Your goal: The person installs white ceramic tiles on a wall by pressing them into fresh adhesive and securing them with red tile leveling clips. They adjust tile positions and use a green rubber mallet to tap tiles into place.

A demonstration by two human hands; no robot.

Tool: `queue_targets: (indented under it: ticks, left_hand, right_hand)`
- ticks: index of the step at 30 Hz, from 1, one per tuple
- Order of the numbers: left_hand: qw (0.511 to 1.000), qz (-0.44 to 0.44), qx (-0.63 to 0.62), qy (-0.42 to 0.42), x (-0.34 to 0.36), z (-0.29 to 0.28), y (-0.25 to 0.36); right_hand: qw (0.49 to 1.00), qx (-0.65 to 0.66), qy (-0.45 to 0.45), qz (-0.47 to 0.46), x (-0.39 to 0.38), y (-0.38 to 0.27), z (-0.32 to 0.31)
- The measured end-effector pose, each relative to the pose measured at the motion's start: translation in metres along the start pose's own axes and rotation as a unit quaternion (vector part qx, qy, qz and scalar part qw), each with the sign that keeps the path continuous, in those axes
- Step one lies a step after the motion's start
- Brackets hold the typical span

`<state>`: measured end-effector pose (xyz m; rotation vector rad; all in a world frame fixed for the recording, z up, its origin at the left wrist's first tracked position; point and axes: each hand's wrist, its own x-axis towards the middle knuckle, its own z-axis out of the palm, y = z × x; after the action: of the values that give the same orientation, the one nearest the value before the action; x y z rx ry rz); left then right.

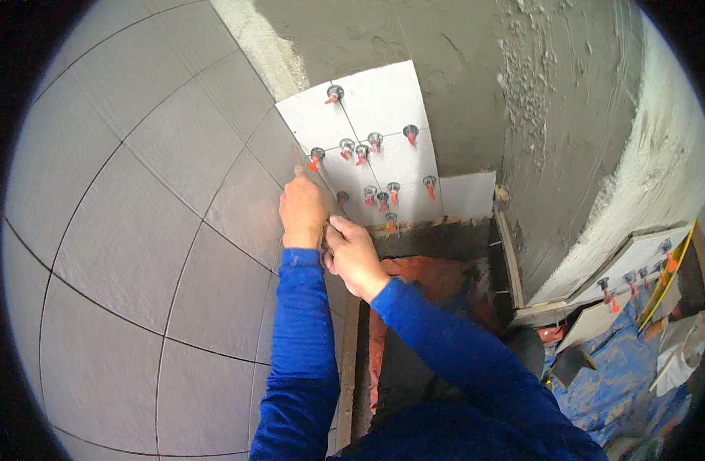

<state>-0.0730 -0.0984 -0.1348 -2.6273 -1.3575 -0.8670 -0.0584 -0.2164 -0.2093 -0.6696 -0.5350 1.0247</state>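
My left hand (303,209) is at the corner where the grey wall tiles (226,207) meet the white wall tiles (379,100). A finger or thumb of it points up along the joint; the rest curl away from view. Just right of and below it, my right hand (355,259) is closed, thumb and fingers drawn together by the left wrist. Whatever either hand holds is hidden or too small to name. Several black tile levelling clips with red handles (362,155) stand in the white tiles' joints. The nearest clip (316,159) sits just above my left fingertips.
Grey mortar (460,92) covers the wall above and right of the white tiles. A narrow tiled ledge (544,311) runs to the right, near more tiles with red clips (637,269). Lower right lie a blue sheet (598,384) and a yellow strip (667,288). Reddish material (429,269) lies below.
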Motion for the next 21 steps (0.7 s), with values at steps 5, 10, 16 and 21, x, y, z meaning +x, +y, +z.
queue_targets:
  ticks: [5, 10, 16, 21]
  left_hand:
    - [0.999, 0.002, 0.033, 0.009, 0.016, 0.01, -0.003]
    - [0.997, 0.019, 0.074, -0.033, 0.026, 0.009, -0.011]
    - [0.992, 0.028, 0.112, -0.053, 0.029, 0.01, -0.015]
    - [0.99, 0.041, 0.127, -0.049, 0.032, 0.008, -0.011]
  right_hand:
    - [1.0, 0.0, -0.005, 0.005, 0.02, 0.002, -0.005]
    - [1.0, 0.02, 0.014, 0.007, 0.02, 0.008, 0.006]
    - [0.998, 0.062, 0.017, -0.012, 0.025, 0.022, 0.012]
    - [0.989, 0.146, 0.01, 0.005, 0.028, 0.027, 0.015]
